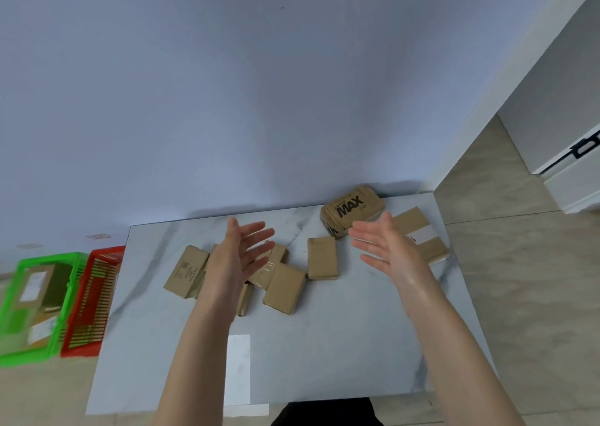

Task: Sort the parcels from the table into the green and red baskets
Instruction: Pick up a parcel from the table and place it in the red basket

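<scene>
Several brown cardboard parcels lie on the white marble table (324,344). A bulky one printed "MAX" (352,209) sits at the back. A flat parcel with a white label (422,234) lies at the right, partly behind my right hand (386,247). A small parcel (322,257) rests in the middle, another (284,287) beside it, and one with print (186,271) at the left. My left hand (235,257) hovers above the middle cluster, fingers spread, holding nothing. My right hand is likewise open, palm facing left. The green basket (48,257) and the red basket (107,253) stand on the floor at the left.
The green basket holds parcels with white labels. The red basket's contents are hard to make out. A wall runs behind the table. Tiled floor and a white cabinet (558,107) lie to the right. A white paper sheet (238,370) lies near the table's front edge.
</scene>
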